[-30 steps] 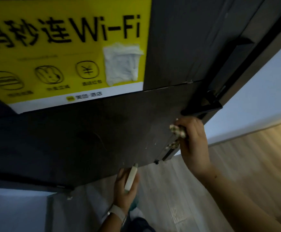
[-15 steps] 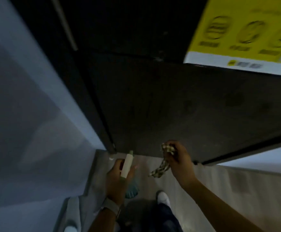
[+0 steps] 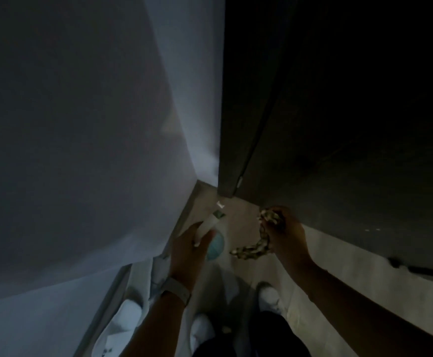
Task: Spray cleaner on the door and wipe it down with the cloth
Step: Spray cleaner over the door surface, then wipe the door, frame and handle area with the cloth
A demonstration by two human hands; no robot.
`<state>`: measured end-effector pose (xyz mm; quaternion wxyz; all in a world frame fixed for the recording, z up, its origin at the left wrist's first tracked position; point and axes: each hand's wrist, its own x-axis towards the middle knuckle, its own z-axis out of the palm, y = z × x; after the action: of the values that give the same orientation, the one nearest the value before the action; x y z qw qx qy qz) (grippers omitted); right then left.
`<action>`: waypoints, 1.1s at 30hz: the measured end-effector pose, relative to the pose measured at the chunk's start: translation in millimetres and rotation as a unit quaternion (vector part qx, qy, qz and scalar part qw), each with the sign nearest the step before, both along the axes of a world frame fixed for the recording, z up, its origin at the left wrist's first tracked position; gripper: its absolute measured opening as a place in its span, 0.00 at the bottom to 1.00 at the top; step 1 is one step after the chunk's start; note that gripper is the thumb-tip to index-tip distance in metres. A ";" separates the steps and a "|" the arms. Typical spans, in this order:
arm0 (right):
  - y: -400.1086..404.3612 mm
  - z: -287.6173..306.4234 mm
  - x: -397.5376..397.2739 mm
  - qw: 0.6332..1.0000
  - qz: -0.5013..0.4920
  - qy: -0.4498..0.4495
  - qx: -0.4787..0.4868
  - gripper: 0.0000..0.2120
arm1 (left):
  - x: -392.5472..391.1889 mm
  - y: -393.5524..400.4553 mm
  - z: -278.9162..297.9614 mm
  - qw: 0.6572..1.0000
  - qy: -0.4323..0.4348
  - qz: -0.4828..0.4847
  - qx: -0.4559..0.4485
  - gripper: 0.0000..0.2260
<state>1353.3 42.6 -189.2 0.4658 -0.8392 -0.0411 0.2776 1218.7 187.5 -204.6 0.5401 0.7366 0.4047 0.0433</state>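
Observation:
The dark door [image 3: 352,112] fills the upper right, its bottom edge slanting down to the right. My right hand [image 3: 286,237] grips a patterned beige-and-dark cloth [image 3: 260,235] bunched against the door's lower edge, with a tail hanging left. My left hand [image 3: 187,249] holds the spray bottle [image 3: 211,233], which has a white neck and a teal body, its nozzle pointing up toward the door's bottom corner. A pale watch strap sits on my left wrist.
A pale wall [image 3: 81,124] stands close on the left, meeting the dark door frame [image 3: 232,124]. Light floor [image 3: 352,279] lies below. White slippers [image 3: 125,315] lie at lower left. My white shoes [image 3: 269,296] and dark trousers show at the bottom.
The view has swung left and down, so the yellow Wi-Fi poster has left the frame. My right hand with the cloth has gone down from beside the handle to the door's bottom edge.

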 end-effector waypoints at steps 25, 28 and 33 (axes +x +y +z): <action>49.9 -236.3 33.3 0.901 -0.188 0.354 0.168 0.18 | 96.2 82.1 -272.3 0.990 0.066 0.001 0.124 0.11; 39.6 -182.7 32.2 0.897 -0.208 0.354 0.166 0.12 | 75.4 80.0 -215.3 0.987 0.056 -0.034 0.148 0.12; 17.3 -43.4 21.4 0.922 -0.150 0.303 0.187 0.13 | 48.3 61.8 -54.3 0.993 -0.009 -0.060 0.103 0.13</action>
<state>1374.7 59.9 -232.6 0.6408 -0.6091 0.1769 0.4325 1267.0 249.3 -258.9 0.4665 0.8111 0.3479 0.0593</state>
